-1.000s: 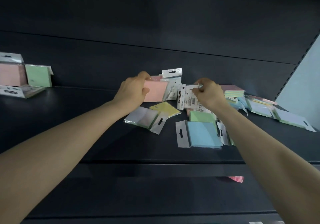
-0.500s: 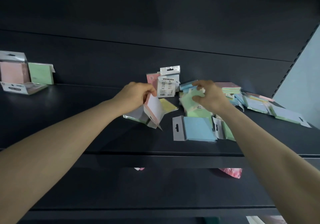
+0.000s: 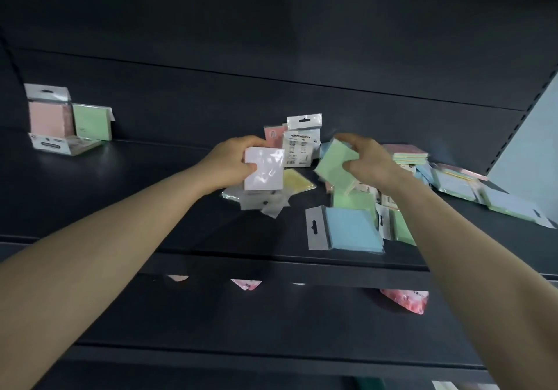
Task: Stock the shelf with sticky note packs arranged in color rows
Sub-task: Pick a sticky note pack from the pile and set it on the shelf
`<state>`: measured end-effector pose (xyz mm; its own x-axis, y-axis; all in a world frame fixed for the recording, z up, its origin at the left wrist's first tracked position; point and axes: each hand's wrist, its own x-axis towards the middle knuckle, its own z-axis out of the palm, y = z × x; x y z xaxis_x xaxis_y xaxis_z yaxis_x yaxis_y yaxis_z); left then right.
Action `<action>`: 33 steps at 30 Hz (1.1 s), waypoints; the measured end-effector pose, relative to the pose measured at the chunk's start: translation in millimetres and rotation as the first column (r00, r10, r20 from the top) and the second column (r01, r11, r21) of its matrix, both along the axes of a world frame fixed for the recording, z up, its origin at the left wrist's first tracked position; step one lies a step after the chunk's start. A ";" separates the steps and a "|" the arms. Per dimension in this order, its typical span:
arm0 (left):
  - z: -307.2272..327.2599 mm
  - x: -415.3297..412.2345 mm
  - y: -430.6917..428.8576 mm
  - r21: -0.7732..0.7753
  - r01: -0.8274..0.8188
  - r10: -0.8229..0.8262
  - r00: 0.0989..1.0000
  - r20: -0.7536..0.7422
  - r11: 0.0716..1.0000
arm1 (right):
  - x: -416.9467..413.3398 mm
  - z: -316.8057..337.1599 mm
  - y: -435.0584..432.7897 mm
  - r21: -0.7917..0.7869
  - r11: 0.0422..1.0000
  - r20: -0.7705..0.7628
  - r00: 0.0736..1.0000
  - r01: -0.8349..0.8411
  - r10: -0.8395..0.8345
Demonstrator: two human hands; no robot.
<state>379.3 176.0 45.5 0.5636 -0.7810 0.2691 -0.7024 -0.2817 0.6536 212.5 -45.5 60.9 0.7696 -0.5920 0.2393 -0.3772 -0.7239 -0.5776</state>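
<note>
The left hand (image 3: 232, 163) gripped a pale white pack (image 3: 265, 167), thumb across its near face and fingers curled behind it, holding it upright just above the dark shelf (image 3: 136, 196). The right hand (image 3: 370, 163) pinched a green pack (image 3: 333, 164) between thumb and curled fingers. That pack was tilted and lifted clear of the heap beneath. The two held packs were near each other but apart.

Under the left hand lay a few clear-wrapped packs (image 3: 262, 202), too blurred to tell apart. Just right of them a yellow pack (image 3: 299, 179) lay flat. At the far middle of the shelf a label-printed pack (image 3: 302, 148) stood upright by the back panel, with a pink pack (image 3: 272, 133) half hidden behind its left side. Near the front edge a blue pack (image 3: 354, 229) lay flat, its white hang tab pointing left. A second green pack (image 3: 351, 201) lay just beyond it. To the right a low stack (image 3: 407, 154) of pastel packs sat by the back panel, and loose packs (image 3: 483, 199) were spread toward the right end.

At the far left, well apart from the heap, a standing pink pack (image 3: 49, 118) and a standing green pack (image 3: 90, 121) were side by side. A flat pack (image 3: 63, 145) lay just in front of them. Pink packets (image 3: 404, 300) showed below the shelf's front edge.
</note>
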 end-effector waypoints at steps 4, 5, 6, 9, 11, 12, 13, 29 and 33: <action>-2.9 -0.3 5.3 -0.041 -0.098 0.100 0.994 0.049 0.994 | 0.2 1.4 8.4 -0.051 0.999 0.060 0.998 -0.017 0.020; -3.3 -0.9 6.5 -0.037 -0.122 0.125 0.989 0.075 0.992 | 1.2 0.8 9.3 -0.077 0.997 0.039 0.999 -0.020 0.023; -4.0 -1.7 7.5 -0.033 -0.147 0.149 0.984 0.092 0.989 | 2.4 -0.1 9.7 -0.101 0.995 0.020 1.000 -0.018 0.020; -5.0 -4.8 11.1 -0.014 -0.198 0.199 0.973 0.118 0.980 | 6.0 -5.1 7.9 -0.142 0.990 -0.009 1.000 0.026 -0.027; -4.9 -6.0 13.4 0.073 -0.186 0.174 0.974 0.148 0.980 | 5.8 -3.9 7.5 -0.131 0.990 0.036 0.998 0.055 -0.051; -4.1 -6.2 14.6 0.132 -0.173 0.151 0.976 0.158 0.976 | 5.4 -2.1 7.3 -0.121 0.991 0.070 0.996 0.065 -0.057; -2.9 -7.0 15.9 0.176 -0.163 0.136 0.978 0.158 0.971 | 5.3 0.5 7.0 -0.112 0.991 0.106 0.992 0.075 -0.063; -4.6 35.2 105.3 -0.168 -0.380 0.362 0.923 -0.130 0.909 | 73.6 3.4 69.0 0.459 0.867 0.381 0.924 -0.192 0.003; -4.1 68.0 151.3 -0.215 -0.384 0.383 0.923 -0.049 0.898 | 121.6 9.7 114.5 0.366 0.905 0.464 0.885 -0.217 0.024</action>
